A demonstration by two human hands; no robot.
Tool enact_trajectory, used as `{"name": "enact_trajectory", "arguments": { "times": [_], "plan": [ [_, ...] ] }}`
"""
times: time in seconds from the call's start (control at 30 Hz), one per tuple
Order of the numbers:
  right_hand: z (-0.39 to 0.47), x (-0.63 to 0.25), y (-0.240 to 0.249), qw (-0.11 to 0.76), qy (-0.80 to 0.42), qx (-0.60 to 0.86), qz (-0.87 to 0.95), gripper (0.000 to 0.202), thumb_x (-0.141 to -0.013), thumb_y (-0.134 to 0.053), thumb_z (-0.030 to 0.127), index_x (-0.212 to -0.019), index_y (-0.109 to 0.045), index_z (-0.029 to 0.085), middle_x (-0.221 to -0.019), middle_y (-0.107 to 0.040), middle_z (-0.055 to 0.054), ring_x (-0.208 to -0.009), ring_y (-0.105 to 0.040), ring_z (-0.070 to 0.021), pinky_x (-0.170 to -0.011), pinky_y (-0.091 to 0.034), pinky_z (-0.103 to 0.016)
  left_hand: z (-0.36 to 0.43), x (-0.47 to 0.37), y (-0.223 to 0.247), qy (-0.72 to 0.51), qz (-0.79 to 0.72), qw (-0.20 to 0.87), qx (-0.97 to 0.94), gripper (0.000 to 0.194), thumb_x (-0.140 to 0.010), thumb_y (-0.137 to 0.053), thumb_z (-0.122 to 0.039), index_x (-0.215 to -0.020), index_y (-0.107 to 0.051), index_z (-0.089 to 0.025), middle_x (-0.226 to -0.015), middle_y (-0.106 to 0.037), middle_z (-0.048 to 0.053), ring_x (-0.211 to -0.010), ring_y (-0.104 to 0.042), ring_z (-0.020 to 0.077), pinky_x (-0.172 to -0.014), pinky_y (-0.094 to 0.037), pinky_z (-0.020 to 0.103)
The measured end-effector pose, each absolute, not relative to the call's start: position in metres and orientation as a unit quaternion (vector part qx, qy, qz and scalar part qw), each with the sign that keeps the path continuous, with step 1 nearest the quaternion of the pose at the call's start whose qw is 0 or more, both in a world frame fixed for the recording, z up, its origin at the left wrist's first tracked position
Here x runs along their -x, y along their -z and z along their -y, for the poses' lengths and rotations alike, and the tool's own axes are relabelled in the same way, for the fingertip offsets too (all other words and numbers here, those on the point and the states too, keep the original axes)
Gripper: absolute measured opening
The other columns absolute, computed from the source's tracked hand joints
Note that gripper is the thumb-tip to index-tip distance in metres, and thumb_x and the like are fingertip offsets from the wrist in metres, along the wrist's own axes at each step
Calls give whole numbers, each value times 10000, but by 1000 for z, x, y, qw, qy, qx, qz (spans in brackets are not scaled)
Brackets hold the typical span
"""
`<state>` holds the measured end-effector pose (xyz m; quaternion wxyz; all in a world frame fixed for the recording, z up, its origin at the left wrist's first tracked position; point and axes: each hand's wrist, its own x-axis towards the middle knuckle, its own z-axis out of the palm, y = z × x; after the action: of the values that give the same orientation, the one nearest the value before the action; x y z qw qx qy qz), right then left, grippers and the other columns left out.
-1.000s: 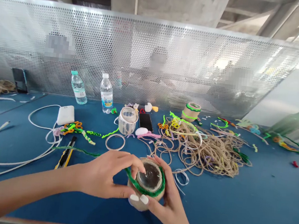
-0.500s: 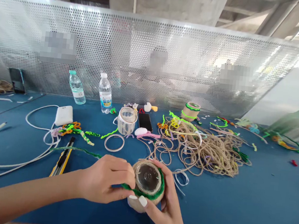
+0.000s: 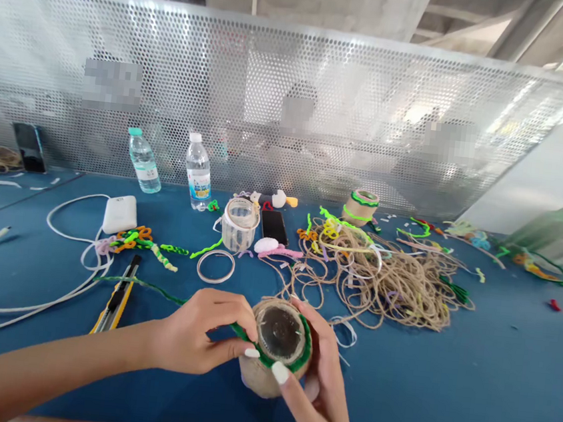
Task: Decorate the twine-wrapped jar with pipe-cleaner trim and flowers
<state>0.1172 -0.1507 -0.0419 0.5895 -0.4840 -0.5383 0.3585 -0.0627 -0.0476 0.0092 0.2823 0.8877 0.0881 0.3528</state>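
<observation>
A small jar wrapped in tan twine (image 3: 270, 364) is held low in the middle, its dark round end tilted toward me. A green pipe cleaner (image 3: 302, 355) curves around its rim, and its long tail (image 3: 143, 284) trails left across the blue table. My left hand (image 3: 197, 340) pinches the pipe cleaner against the jar's left rim. My right hand (image 3: 318, 389) cups the jar from the right and below, thumb pressed on the front rim.
A tangled heap of twine (image 3: 394, 283) lies to the right. A yellow utility knife (image 3: 114, 301), tape ring (image 3: 216, 266), clear jar (image 3: 238, 223), phone (image 3: 274, 226), two water bottles (image 3: 199, 172), a white charger with cables (image 3: 120, 214) and coloured pipe cleaners (image 3: 142, 242) lie behind. A perforated metal screen (image 3: 273, 103) closes the far edge.
My left fingers slid the pipe cleaner from the top of the rim down to its lower left. The jar has turned slightly in my right hand.
</observation>
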Motion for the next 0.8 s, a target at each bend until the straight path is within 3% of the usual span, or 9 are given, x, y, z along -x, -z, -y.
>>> {"name": "enact_trajectory", "arguments": {
  "times": [0.1, 0.2, 0.37, 0.43, 0.53, 0.57, 0.67, 0.8],
  "plan": [
    [151, -115, 44, 607, -349, 479, 530, 532, -897, -520, 444, -1378, -362, 284, -1488, -303, -83, -1376, -320, -287, -1108, -352, -424, 46, 62, -8, -360, -67, 278, -888, 28, -883, -578, -178, -878, -599, -161, -778, -679, 63, -755, -627, 132, -710, -500, 206],
    [149, -106, 44, 607, -310, 513, 522, 559, -841, -616, 409, -1336, -400, 263, -1425, -392, -105, -1314, -406, -294, -1090, -368, -436, 45, 62, -4, -361, -43, 268, -892, 59, -906, -545, -184, -888, -597, -163, -772, -660, 56, -766, -611, 131, -720, -491, 217],
    [147, -93, 32, 613, -363, 526, 464, 538, -816, -648, 388, -1281, -413, 255, -1341, -492, -96, -1209, -525, -245, -979, -477, -341, 44, 67, -3, -351, -112, 199, -908, 171, -916, -547, -279, -798, -638, -194, -965, -531, 49, -618, -458, 66, -580, -425, 204],
    [148, -95, 28, 613, -395, 519, 446, 539, -804, -659, 377, -1268, -408, 266, -1348, -498, -80, -1203, -533, -231, -949, -493, -306, 42, 71, -9, -316, -166, 213, -909, 177, -861, -622, -383, -918, -642, -216, -1065, -483, 56, -627, -443, 63, -566, -443, 202],
    [147, -106, 28, 608, -427, 501, 444, 555, -779, -676, 338, -1260, -407, 275, -1363, -493, -73, -1205, -533, -231, -936, -495, -300, 40, 80, -23, -248, -234, 273, -900, 590, -742, -723, -483, -1226, -492, -238, -1104, -504, 58, -703, -510, 90, -564, -489, 194],
    [146, -110, 28, 605, -435, 493, 450, 565, -766, -687, 329, -1257, -413, 274, -1365, -490, -73, -1216, -522, -235, -944, -488, -304, 40, 83, -29, -221, -249, 279, -901, 581, -758, -711, -477, -1233, -481, -236, -1089, -527, 50, -730, -530, 100, -584, -496, 198],
    [139, -124, 31, 590, -463, 459, 476, 604, -714, -736, 314, -1238, -436, 278, -1326, -514, -65, -1196, -526, -230, -976, -457, -314, 46, 90, -43, -148, -246, 249, -925, 170, -919, -534, -348, -1034, -589, -235, -1012, -573, 11, -793, -569, 105, -700, -483, 212],
    [129, -139, 33, 566, -515, 395, 509, 637, -660, -786, 347, -1210, -469, 291, -1300, -525, -51, -1147, -546, -228, -989, -440, -339, 60, 86, -50, -122, -233, 194, -945, 129, -946, -480, -257, -916, -597, -213, -938, -560, -3, -763, -563, 101, -707, -438, 212]
  ]
}}
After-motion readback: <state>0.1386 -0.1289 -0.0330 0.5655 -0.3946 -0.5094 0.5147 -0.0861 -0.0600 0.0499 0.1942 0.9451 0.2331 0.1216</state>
